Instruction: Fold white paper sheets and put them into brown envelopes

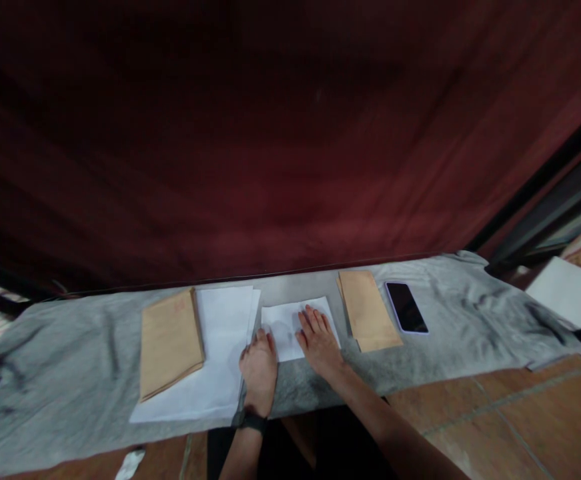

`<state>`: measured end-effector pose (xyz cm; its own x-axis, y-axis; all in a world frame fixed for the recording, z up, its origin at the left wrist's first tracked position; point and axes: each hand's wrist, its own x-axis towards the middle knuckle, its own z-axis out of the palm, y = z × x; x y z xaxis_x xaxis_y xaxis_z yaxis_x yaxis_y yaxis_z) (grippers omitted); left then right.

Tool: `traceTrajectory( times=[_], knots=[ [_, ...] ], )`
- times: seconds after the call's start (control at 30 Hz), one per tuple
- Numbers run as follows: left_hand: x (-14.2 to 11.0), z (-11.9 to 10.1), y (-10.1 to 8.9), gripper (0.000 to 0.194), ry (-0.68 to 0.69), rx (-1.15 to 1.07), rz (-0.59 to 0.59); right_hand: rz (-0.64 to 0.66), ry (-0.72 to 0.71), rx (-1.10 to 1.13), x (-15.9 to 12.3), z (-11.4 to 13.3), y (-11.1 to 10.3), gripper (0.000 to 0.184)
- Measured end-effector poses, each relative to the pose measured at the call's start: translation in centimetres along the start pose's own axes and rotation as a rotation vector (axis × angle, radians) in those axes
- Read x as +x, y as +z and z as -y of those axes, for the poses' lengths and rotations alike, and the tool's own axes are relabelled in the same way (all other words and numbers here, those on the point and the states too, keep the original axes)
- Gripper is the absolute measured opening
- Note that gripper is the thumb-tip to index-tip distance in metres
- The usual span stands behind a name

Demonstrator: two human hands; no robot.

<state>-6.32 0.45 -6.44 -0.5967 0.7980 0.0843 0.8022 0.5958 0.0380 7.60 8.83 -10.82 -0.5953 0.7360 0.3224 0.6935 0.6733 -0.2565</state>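
Note:
A small white sheet of paper (285,348), apparently folded, lies on the grey cloth between my hands. My right hand (319,343) rests on its right half, palm down, with the fingers stretched out and slightly apart. At the paper's left edge, my left hand (260,367) has its fingers curled in, closed on that edge; the fingertips are partly hidden. Larger white sheets (223,333) lie in a stack just left of my left hand. On top of them sits a pile of brown envelopes (170,340). A few more brown envelopes (369,310) lie right of the paper.
A phone (407,307) with a pale purple edge lies beyond the right-hand envelopes. Grey cloth (475,320) covers the narrow surface. A dark red panel (290,200) rises behind it. Brown floor tiles (490,413) show below, with a white scrap (130,463) at lower left.

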Motion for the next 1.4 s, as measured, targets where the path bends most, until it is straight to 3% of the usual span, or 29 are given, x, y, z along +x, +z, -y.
traceTrajectory(
  times=[0.17, 0.33, 0.43, 0.53, 0.6, 0.93, 1.1, 1.27, 1.4],
  knots=[
    [-0.2, 0.0, -0.3, 0.041, -0.008, -0.022, 0.0, 0.021, 0.012, -0.052, -0.6, -0.3, 0.8, 0.051],
    [-0.5, -0.9, -1.0, 0.04, 0.012, -0.013, -0.129, 0.004, -0.001, -0.056, -0.7, -0.3, 0.8, 0.052],
    [-0.4, -2.7, -0.4, 0.044, 0.166, -0.111, -0.161, 0.013, 0.0, -0.055, -0.8, -0.3, 0.8, 0.053],
    [0.2, -4.6, 1.0, 0.049, 0.371, -0.251, -0.103, 0.045, -0.022, -0.075, -0.9, -0.4, 0.7, 0.055],
    [0.6, -5.4, 1.9, 0.052, 0.424, -0.283, -0.06, 0.058, -0.029, -0.089, -0.9, -0.5, 0.7, 0.057],
    [1.0, -3.6, 3.7, 0.056, 0.256, -0.153, -0.069, 0.031, 0.011, -0.035, -0.8, -0.5, 0.7, 0.048],
    [1.0, -3.3, 3.8, 0.057, 0.243, -0.12, -0.057, 0.036, 0.052, 0.028, 0.8, 0.1, 0.6, 0.048],
    [1.0, -3.2, 3.9, 0.06, 0.273, -0.113, -0.021, 0.084, -0.087, 0.092, 3.1, 1.5, 1.1, 0.048],
    [1.0, -3.3, 4.0, 0.058, 0.248, -0.121, -0.017, 0.067, -0.107, 0.079, 3.2, 0.7, 1.7, 0.047]
  ],
)
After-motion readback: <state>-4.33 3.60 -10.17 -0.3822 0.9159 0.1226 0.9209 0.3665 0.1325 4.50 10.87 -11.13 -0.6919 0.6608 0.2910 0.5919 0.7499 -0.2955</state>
